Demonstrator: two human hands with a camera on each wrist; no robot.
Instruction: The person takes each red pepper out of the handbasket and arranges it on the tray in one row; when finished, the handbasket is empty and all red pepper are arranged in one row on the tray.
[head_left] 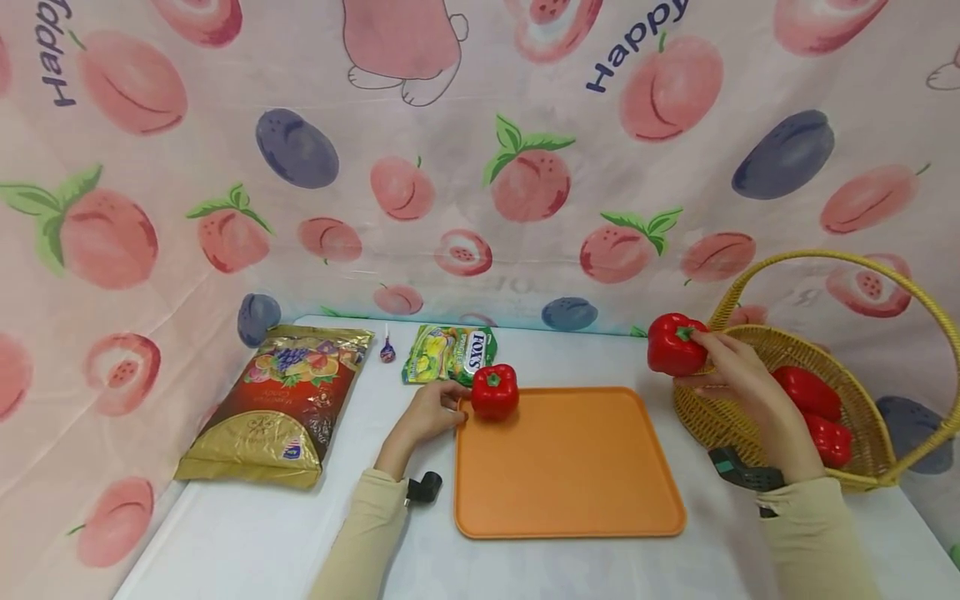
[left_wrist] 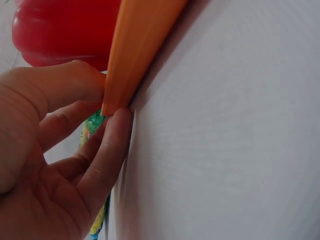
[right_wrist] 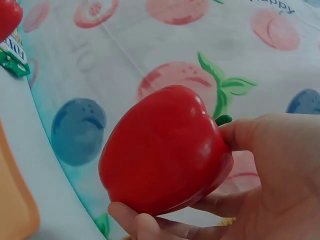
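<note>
Right hand (head_left: 738, 371) had thumb and fingers curled pretty snugly round a red bell pepper (head_left: 673, 346), up off the table near the yellow wicker basket (head_left: 708, 429) with two more red peppers (head_left: 808, 392) inside. Left hand (head_left: 431, 412) was pinching the orange tray (head_left: 566, 471) by its far-left corner, beside another pepper (head_left: 495, 398).

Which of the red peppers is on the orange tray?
The pepper at the far-left corner of the tray, beside the left hand; the right hand holds another pepper, and two peppers lie in the basket.
</note>
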